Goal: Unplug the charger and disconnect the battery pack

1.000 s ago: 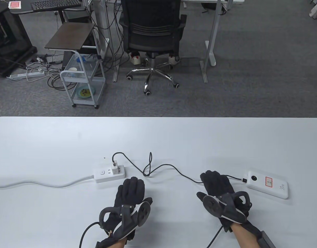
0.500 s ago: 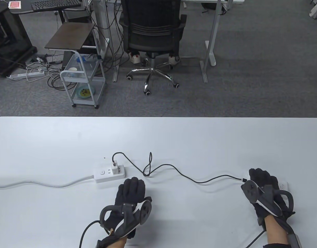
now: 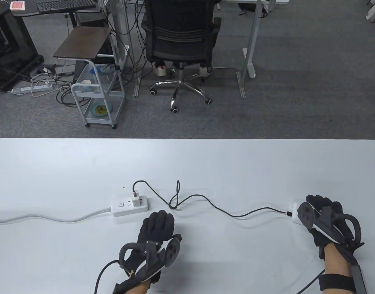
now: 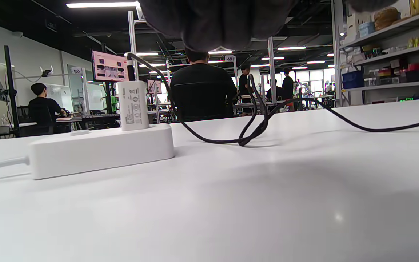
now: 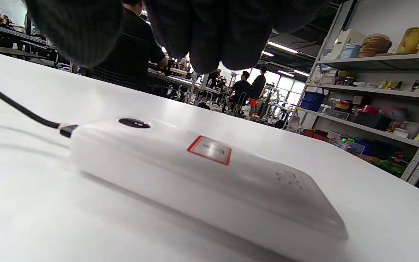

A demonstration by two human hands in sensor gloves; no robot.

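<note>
A white charger (image 3: 136, 198) stands plugged into a white power strip (image 3: 123, 209). A black cable (image 3: 206, 200) runs from it to a white battery pack (image 3: 294, 213) at the right and is still plugged in. My left hand (image 3: 158, 218) lies flat on the table just in front of the strip, holding nothing. My right hand (image 3: 323, 204) is over the battery pack and covers most of it. In the right wrist view the fingers (image 5: 202, 32) hang above the pack (image 5: 209, 171) without gripping it. The left wrist view shows the charger (image 4: 133, 105) upright in the strip (image 4: 100, 150).
The strip's grey cord (image 3: 46, 218) trails off to the table's left edge. The black cable forms a loop (image 3: 176, 196) at mid-table. An office chair (image 3: 181, 39) and a trolley (image 3: 97, 92) stand beyond the table's far edge.
My right hand has moved right, from the cable at mid-table to over the battery pack. My left hand has barely shifted. Charger and cable are unmoved.
</note>
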